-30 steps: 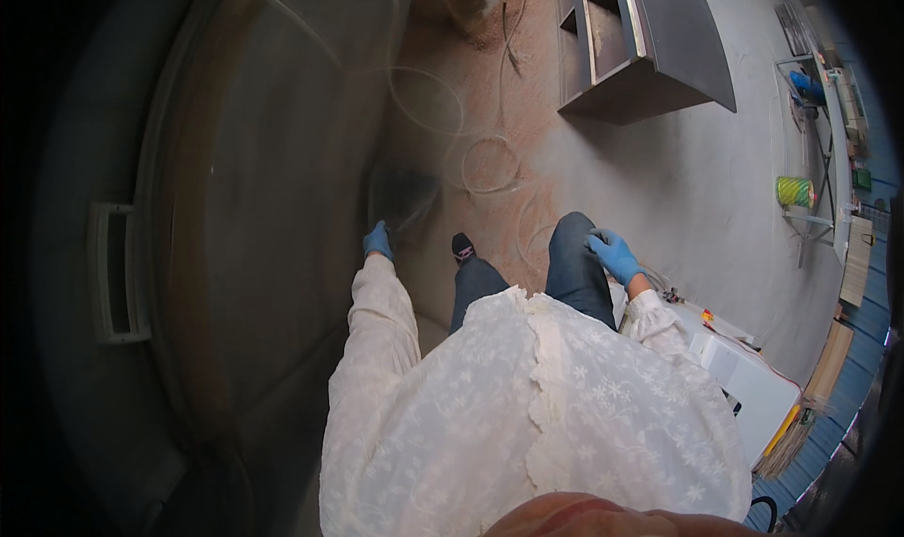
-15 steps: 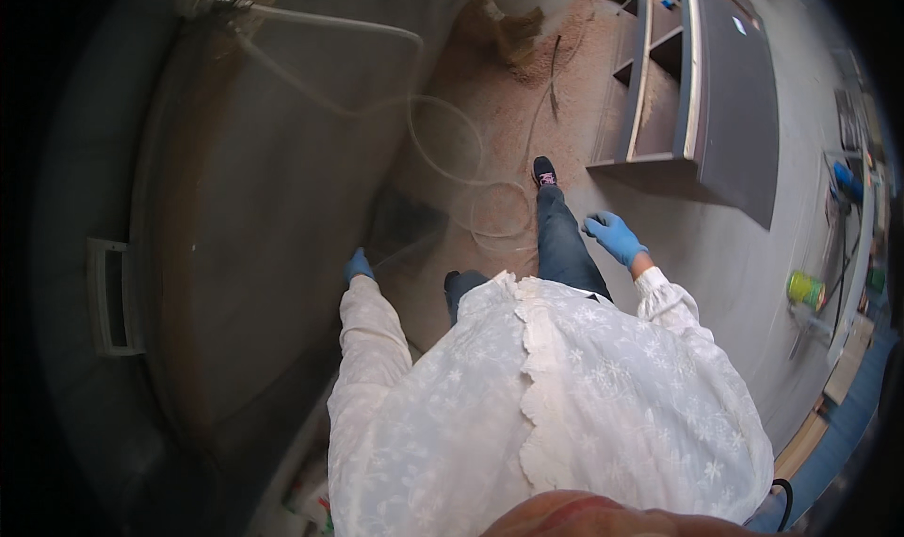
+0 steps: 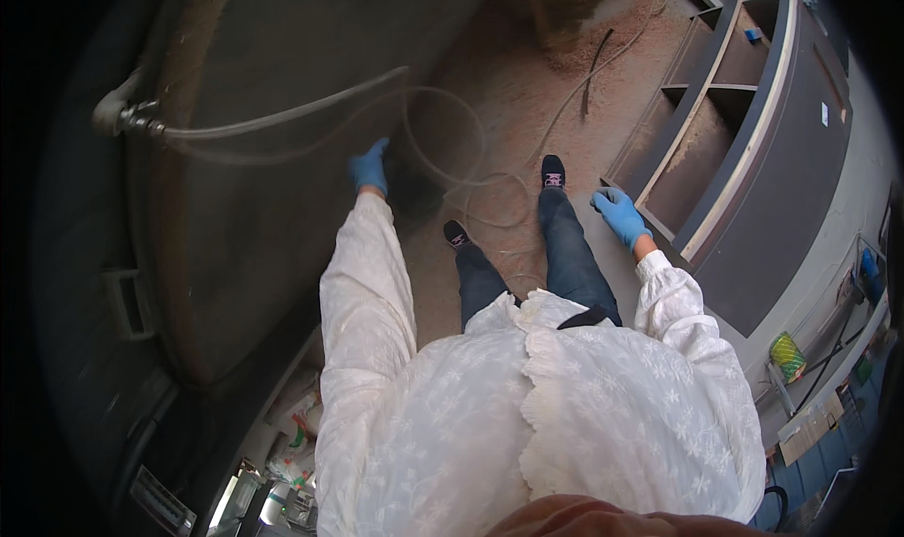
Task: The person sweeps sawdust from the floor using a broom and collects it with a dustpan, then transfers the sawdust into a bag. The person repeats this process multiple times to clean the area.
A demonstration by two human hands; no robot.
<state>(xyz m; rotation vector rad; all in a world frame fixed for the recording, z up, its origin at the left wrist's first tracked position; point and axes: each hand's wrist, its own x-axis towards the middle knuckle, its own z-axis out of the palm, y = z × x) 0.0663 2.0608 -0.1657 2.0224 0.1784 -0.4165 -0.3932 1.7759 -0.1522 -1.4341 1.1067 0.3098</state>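
From my remote seat I am seeing the left hand (image 3: 370, 167), gloved in blue, hanging out in front of the body; its thumb side is pointing away to the far side, but I cannot tell whether its fingers are clenching or grasping anything. The right hand (image 3: 621, 217), in a matching glove, is bending its fingers inward in a loose curl, their tips looking dark, and I cannot tell whether they are holding something small. Just beside the right hand, the dark cabinet (image 3: 782, 198) is standing on the right, its open compartments facing left; I cannot tell if the hand is touching it. A small blue object (image 3: 752, 35) is sitting in a far compartment. Near the left hand, a clear hose (image 3: 301, 113) is running from a metal fitting (image 3: 141, 118) on the far left and looping over toward the middle. Below, two dark shoes (image 3: 553, 170) are resting on the floor (image 3: 513, 94), the right one standing farther forward, with reddish dust spreading ahead of them. Farther off, a dark strip (image 3: 593, 75) is lying on that dust, left of the cabinet. On the near right, a green-and-yellow roll (image 3: 786, 357) is sitting beyond the right sleeve (image 3: 673, 301).
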